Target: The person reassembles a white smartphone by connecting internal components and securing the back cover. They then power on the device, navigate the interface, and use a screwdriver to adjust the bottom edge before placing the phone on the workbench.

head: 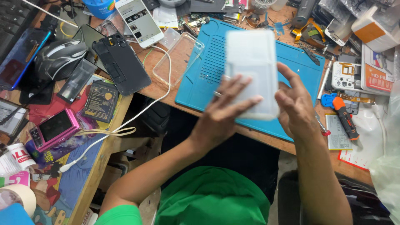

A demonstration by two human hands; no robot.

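A green shirt is seen at the bottom of the view, and both forearms reach up from it over the edge of the wooden table. A white, translucent rectangular phone case, blurred, is held above the blue silicone work mat between the two hands. The left hand is pressed flat against the lower left part of the case, fingers stretched out across its face. The right hand is closed around the case's lower right edge, with the thumb laid on the front. Just right of that hand, an orange-handled screwdriver lies on the table beside a flat grey phone battery. To the left, a pink compact camera and a white cable rest on the table's side wing. Further away, a clear soft phone cover lies by the mat's left edge, next to a black phone back panel and a grey computer mouse. At the far edge, a white smartphone lies with its screen lit.
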